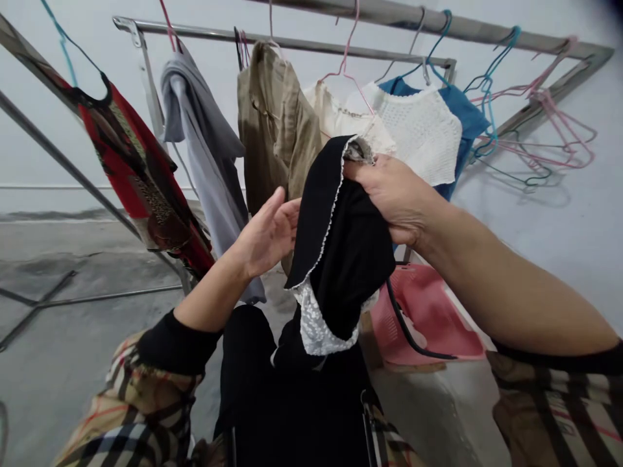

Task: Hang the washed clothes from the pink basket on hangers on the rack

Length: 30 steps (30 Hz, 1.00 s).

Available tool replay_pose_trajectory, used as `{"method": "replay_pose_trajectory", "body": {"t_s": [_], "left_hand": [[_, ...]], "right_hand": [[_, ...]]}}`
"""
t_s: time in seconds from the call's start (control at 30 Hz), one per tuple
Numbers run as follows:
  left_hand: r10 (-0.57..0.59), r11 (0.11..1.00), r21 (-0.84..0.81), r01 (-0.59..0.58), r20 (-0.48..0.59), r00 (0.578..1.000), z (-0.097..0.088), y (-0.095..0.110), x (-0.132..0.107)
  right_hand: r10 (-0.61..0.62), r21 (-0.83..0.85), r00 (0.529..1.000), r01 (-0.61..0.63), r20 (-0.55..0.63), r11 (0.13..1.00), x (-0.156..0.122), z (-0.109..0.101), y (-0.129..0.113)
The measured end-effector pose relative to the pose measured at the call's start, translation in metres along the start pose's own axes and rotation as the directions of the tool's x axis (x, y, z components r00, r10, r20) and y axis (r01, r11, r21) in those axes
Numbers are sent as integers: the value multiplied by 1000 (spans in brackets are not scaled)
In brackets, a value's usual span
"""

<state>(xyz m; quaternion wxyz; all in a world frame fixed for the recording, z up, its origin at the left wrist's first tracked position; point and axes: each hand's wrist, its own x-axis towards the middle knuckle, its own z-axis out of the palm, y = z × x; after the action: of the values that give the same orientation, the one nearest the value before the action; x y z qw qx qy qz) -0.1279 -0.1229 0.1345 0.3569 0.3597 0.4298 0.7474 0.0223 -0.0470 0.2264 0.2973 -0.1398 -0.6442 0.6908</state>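
My right hand point(394, 194) grips a black garment point(350, 240) near its top edge. White scalloped trim runs along the garment's edge, and a white sequined part point(318, 324) hangs at its bottom. Its exact kind I cannot make out, as it is bunched up. To its left is my left hand point(270, 237), fingers spread and thumb raised, with the fingertips at the cloth's side. Behind the garment, a khaki shirt point(275, 123), a cream top point(341, 123) and a white knit top point(413, 126) hang on the rack.
A metal clothes rack point(399, 13) spans the top. Blue and pink empty hangers point(559, 130) hang at right. A grey garment point(195, 130) and a red patterned garment point(141, 175) hang at left. Low on the right stands a pink basket point(438, 311) with a black handle.
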Motion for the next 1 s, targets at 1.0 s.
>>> {"method": "replay_pose_trajectory", "body": {"t_s": [1.0], "left_hand": [[-364, 926, -201, 319, -260, 894, -7, -27, -45]], "right_hand": [[196, 121, 880, -159, -433, 980, -46, -102, 77]]}}
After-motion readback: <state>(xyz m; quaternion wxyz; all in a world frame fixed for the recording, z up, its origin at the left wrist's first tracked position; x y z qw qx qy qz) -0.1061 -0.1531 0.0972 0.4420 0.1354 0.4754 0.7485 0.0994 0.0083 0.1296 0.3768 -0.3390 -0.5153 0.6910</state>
